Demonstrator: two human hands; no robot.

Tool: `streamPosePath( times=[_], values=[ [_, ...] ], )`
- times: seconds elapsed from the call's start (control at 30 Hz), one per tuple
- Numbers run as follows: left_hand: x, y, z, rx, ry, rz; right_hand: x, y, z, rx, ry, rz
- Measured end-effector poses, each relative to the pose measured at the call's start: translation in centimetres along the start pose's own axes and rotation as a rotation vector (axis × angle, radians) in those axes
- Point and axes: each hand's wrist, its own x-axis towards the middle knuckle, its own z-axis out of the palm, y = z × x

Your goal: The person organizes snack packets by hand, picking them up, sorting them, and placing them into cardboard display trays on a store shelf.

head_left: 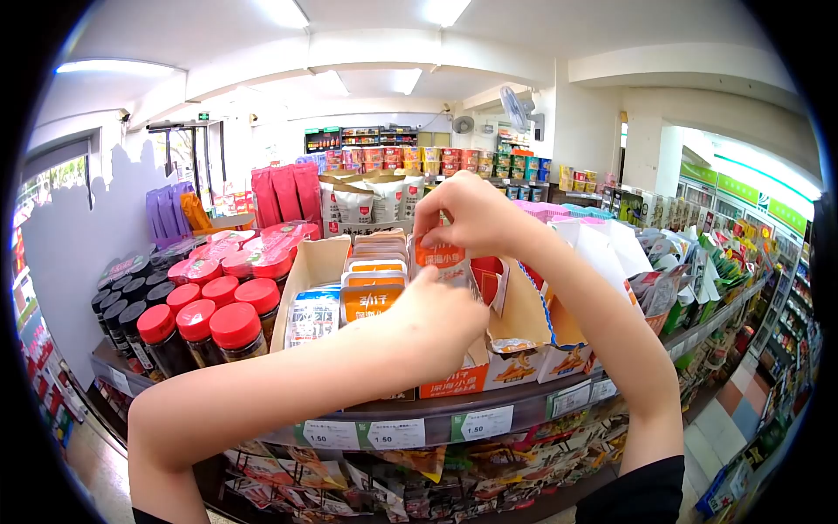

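My right hand (476, 214) is raised over an open cardboard box, its fingers pinched on the top of an orange snack packet (441, 255) with white lettering. Just below it, my left hand (445, 323) is curled closed at the front of the box, thumb up by the packet's lower edge. Its fingertips are turned away, so what they grip is hidden. Left of that hand, orange packets (368, 301) stand in a row inside the carton (319, 262). A blue and white packet (312, 316) leans beside them.
Red-lidded jars (194, 319) and black-lidded jars (135, 319) crowd the left side. An opened box (524, 314) stands at the right, past it many bagged snacks (663, 288). Price labels (397, 434) line the shelf's front edge. White pouches (384, 199) stand behind.
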Motion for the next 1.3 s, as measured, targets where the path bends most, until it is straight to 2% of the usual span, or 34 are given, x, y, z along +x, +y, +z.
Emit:
streamPosePath(
  times=[0.07,0.17,0.2,0.4,0.9,1.3],
  values=[
    [1.1,-0.3,1.5,-0.013,-0.110,0.070,0.1,0.1,0.7,-0.051,0.010,-0.017],
    [1.9,-0.7,0.8,-0.263,-0.264,0.005,-0.2,-0.1,0.8,-0.083,-0.027,0.019],
    [2.4,-0.9,0.9,-0.259,-0.315,-0.014,-0.3,-0.1,0.9,-0.096,-0.033,0.035],
    [3.3,-1.1,1.0,-0.293,-0.433,-0.005,-0.7,0.6,1.2,-0.083,-0.022,0.053],
    [3.5,-2.2,1.7,-0.254,-0.497,0.074,-0.9,0.6,2.0,-0.067,-0.068,0.102],
    [4.3,-2.2,2.0,-0.288,-0.606,0.046,-1.0,0.5,2.1,-0.055,-0.068,0.101]
  ],
)
